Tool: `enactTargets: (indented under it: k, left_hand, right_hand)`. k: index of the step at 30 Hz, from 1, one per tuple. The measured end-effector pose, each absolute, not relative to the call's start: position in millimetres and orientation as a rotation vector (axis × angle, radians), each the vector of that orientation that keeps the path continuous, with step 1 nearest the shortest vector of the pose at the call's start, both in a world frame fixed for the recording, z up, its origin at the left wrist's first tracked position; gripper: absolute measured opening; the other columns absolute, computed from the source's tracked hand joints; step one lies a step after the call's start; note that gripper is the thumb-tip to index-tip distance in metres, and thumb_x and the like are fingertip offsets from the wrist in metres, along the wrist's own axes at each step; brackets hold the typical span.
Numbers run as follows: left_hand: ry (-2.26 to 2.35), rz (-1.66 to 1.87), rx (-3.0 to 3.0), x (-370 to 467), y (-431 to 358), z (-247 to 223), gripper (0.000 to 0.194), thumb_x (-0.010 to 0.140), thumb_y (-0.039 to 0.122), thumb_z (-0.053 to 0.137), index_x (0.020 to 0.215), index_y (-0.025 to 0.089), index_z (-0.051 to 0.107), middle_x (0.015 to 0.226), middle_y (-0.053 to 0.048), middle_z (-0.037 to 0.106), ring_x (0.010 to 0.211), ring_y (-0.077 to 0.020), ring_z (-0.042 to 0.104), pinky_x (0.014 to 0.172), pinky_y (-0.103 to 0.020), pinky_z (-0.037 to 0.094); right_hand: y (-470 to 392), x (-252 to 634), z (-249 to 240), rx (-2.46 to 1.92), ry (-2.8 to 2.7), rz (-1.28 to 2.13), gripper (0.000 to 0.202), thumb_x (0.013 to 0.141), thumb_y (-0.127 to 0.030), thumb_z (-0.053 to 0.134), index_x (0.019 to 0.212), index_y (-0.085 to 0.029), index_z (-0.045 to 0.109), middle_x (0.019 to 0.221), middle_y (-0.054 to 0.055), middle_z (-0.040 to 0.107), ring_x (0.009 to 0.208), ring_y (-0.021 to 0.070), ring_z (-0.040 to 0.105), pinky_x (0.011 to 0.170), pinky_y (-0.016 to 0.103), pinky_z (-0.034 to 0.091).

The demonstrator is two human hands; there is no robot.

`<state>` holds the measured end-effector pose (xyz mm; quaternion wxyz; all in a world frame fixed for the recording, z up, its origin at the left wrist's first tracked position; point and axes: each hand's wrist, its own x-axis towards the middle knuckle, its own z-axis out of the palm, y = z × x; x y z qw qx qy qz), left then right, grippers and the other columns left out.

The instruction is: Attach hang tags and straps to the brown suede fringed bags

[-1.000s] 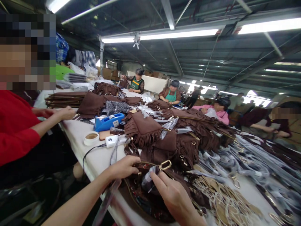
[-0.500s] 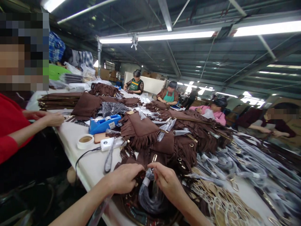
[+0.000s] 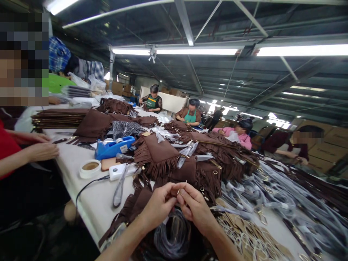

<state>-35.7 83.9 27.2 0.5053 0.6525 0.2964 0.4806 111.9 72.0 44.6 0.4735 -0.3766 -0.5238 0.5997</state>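
1. A small gold clasp (image 3: 178, 190) is pinched between the fingertips of both hands, above the brown bag (image 3: 141, 206).
2. Left hand (image 3: 159, 204) and right hand (image 3: 196, 206) are closed on it; half a second ago they were lower, on the plastic-wrapped strap (image 3: 172, 235).
3. The strap now lies released below.
4. A fringed bag (image 3: 157, 154) and tape dispenser (image 3: 114, 146) are seen beyond.

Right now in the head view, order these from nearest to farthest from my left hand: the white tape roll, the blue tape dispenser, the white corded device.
From the left hand:
1. White corded device, up and to its left on the table.
2. White tape roll, farther left, near the table edge.
3. Blue tape dispenser, behind both, deeper on the table.
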Motion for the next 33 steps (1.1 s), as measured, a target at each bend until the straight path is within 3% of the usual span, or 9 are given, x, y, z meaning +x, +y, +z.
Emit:
enactTargets:
  k: [4,10,15,17,22,25,28,31,33]
  left_hand:
    - [0.802,1.159,1.59,-37.1,86.0,27.7,0.016,0.077,0.024,0.055,0.08,0.014,0.068,0.074,-0.001,0.06,0.063,-0.0142,0.053,0.056,-0.023,0.043]
    - [0.845,1.145,1.594,-40.5,90.0,25.2,0.022,0.081,0.031,0.053,0.067,0.017,0.063,0.061,0.003,0.052,0.053,-0.013,0.048,0.054,-0.024,0.038]
    - [0.817,1.145,1.647,-39.1,90.1,25.5,0.015,0.074,0.027,0.059,0.067,0.017,0.068,0.074,-0.002,0.063,0.077,-0.0186,0.056,0.075,-0.027,0.041]
    - [0.826,1.148,1.642,-38.4,89.9,26.1,0.013,0.073,0.025,0.06,0.066,0.017,0.067,0.074,-0.001,0.063,0.079,-0.0188,0.056,0.077,-0.027,0.04]
    - [0.856,1.129,1.562,-36.5,92.9,22.3,0.019,0.076,0.032,0.056,0.063,0.018,0.059,0.063,0.003,0.054,0.062,-0.0146,0.048,0.062,-0.026,0.037]
    - [0.884,1.109,1.49,-34.8,96.1,17.3,0.019,0.073,0.034,0.053,0.062,0.019,0.053,0.054,0.006,0.044,0.051,-0.0122,0.038,0.052,-0.025,0.03]
    - [0.902,1.107,1.449,-33.6,98.1,13.8,0.019,0.071,0.035,0.053,0.062,0.019,0.054,0.053,0.006,0.043,0.051,-0.0118,0.037,0.05,-0.024,0.028]
    - [0.905,1.109,1.421,-33.9,98.6,13.1,0.02,0.071,0.037,0.055,0.065,0.018,0.056,0.054,0.006,0.045,0.051,-0.0119,0.038,0.051,-0.025,0.027]
    - [0.894,1.111,1.409,-34.4,98.4,13.6,0.02,0.07,0.037,0.056,0.065,0.018,0.056,0.053,0.006,0.044,0.052,-0.0118,0.037,0.051,-0.025,0.027]
  right_hand:
    - [73.0,110.8,44.9,-0.93,-1.316,1.415,0.039,0.08,-0.049,0.073,0.103,-0.018,0.067,0.055,-0.01,0.042,0.038,0.0015,0.027,0.034,0.014,0.019]
    - [73.7,115.3,45.0,-0.989,-1.412,1.26,0.053,0.077,-0.046,0.074,0.123,-0.021,0.063,0.068,-0.004,0.06,0.04,0.0042,0.038,0.035,0.016,0.025]
    - [76.1,118.5,46.1,-1.039,-1.404,1.238,0.046,0.076,-0.052,0.073,0.102,-0.014,0.073,0.048,-0.007,0.049,0.039,0.0046,0.033,0.037,0.018,0.023]
    - [76.5,117.6,47.4,-1.047,-1.381,1.24,0.047,0.073,-0.052,0.075,0.101,-0.014,0.074,0.049,-0.007,0.049,0.04,0.0043,0.033,0.038,0.017,0.024]
    - [74.0,112.2,48.7,-1.048,-1.253,1.169,0.059,0.066,-0.043,0.082,0.118,-0.021,0.066,0.096,0.004,0.069,0.044,0.0044,0.049,0.035,0.017,0.031]
    - [69.9,110.5,47.0,-1.091,-1.127,1.142,0.056,0.061,-0.046,0.085,0.107,-0.017,0.067,0.093,0.006,0.07,0.057,0.0135,0.064,0.038,0.019,0.041]
    - [62.9,108.9,43.9,-1.077,-0.994,1.199,0.053,0.062,-0.048,0.086,0.1,-0.016,0.067,0.093,0.007,0.071,0.076,0.0211,0.072,0.054,0.025,0.055]
    - [55.2,105.8,38.7,-0.998,-0.853,1.239,0.054,0.068,-0.051,0.083,0.108,-0.018,0.067,0.104,0.009,0.072,0.087,0.0222,0.071,0.069,0.03,0.057]
    - [52.1,103.1,34.3,-1.028,-0.879,1.239,0.056,0.066,-0.049,0.085,0.11,-0.018,0.069,0.109,0.009,0.072,0.089,0.0223,0.07,0.068,0.029,0.055]
